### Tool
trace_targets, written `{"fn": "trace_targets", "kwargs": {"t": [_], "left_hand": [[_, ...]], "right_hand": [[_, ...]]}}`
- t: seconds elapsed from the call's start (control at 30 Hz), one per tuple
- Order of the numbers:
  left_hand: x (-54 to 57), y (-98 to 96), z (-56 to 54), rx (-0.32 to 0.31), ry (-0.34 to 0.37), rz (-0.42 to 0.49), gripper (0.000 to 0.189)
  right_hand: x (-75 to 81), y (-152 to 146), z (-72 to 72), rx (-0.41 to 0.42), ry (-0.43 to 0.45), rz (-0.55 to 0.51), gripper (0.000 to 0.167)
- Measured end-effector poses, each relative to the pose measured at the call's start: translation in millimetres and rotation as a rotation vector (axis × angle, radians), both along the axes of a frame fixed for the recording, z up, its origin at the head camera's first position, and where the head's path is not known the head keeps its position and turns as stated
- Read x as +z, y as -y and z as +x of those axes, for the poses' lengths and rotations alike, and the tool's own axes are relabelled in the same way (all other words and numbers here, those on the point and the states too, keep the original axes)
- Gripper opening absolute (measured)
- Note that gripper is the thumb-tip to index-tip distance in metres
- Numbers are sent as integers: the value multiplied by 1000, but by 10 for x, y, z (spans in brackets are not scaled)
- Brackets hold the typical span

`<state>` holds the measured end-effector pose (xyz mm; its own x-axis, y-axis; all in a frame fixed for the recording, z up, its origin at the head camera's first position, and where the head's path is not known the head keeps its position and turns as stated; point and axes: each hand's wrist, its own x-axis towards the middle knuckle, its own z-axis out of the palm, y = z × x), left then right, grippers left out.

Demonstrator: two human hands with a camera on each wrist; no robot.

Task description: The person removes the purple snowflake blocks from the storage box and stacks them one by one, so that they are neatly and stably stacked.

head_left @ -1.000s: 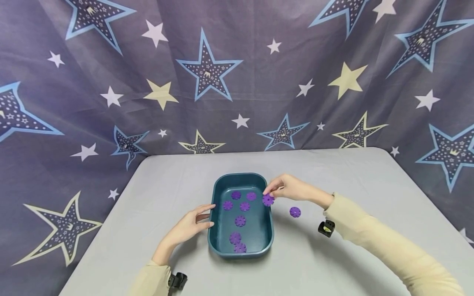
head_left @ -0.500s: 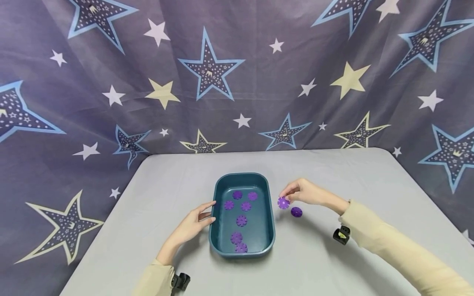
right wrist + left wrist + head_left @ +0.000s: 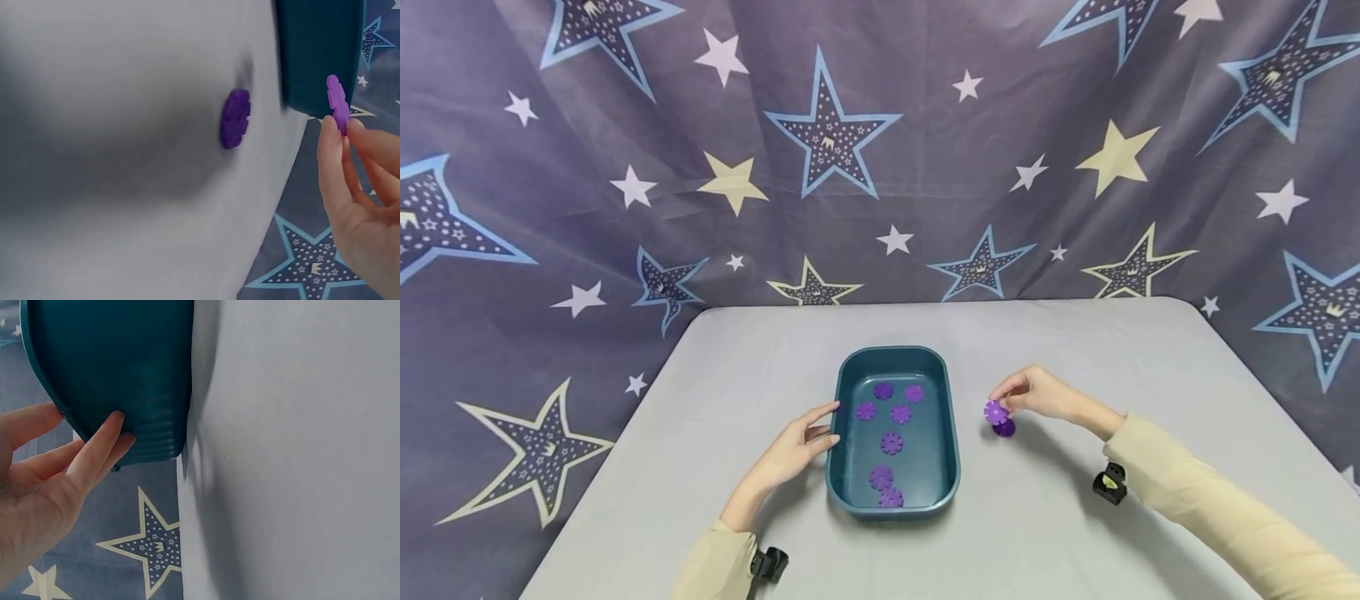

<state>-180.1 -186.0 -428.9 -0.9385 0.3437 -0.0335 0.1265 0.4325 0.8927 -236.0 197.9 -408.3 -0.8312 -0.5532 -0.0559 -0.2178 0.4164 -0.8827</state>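
Observation:
My right hand [image 3: 1037, 392] pinches a purple notched plastic disc [image 3: 996, 412] between thumb and fingertips, above the grey table. In the right wrist view the held disc [image 3: 338, 103] appears nearly edge-on. A second purple disc [image 3: 235, 119] lies on the table just below it, partly covered by the held one in the head view. My left hand [image 3: 790, 450] rests its fingers against the left side of a dark teal bin [image 3: 956, 450]. The left wrist view shows fairly straight fingers [image 3: 97, 450] touching the bin's outer wall [image 3: 156, 394].
Several similar purple discs [image 3: 892, 443] lie flat on the bin's floor, two overlapping near its front end. A star-patterned curtain [image 3: 880, 167] hangs behind and beside the grey table [image 3: 1037, 533].
My right hand has moved right, away from the bin's right rim, carrying the pinched disc over to the one on the table. The left hand stays at the bin.

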Motion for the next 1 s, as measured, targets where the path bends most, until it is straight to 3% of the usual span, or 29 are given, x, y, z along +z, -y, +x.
{"fn": "trace_targets", "kwargs": {"t": [0.17, 0.63, 1.0], "left_hand": [[22, -11, -11, -10, 1, 10, 53], [80, -27, 18, -11, 13, 20, 53], [17, -1, -2, -6, 24, 27, 53]], "right_hand": [[-54, -68, 1, -42, 58, -18, 21], [-221, -178, -23, -107, 113, -13, 20], [-291, -161, -31, -120, 126, -26, 20]]}}
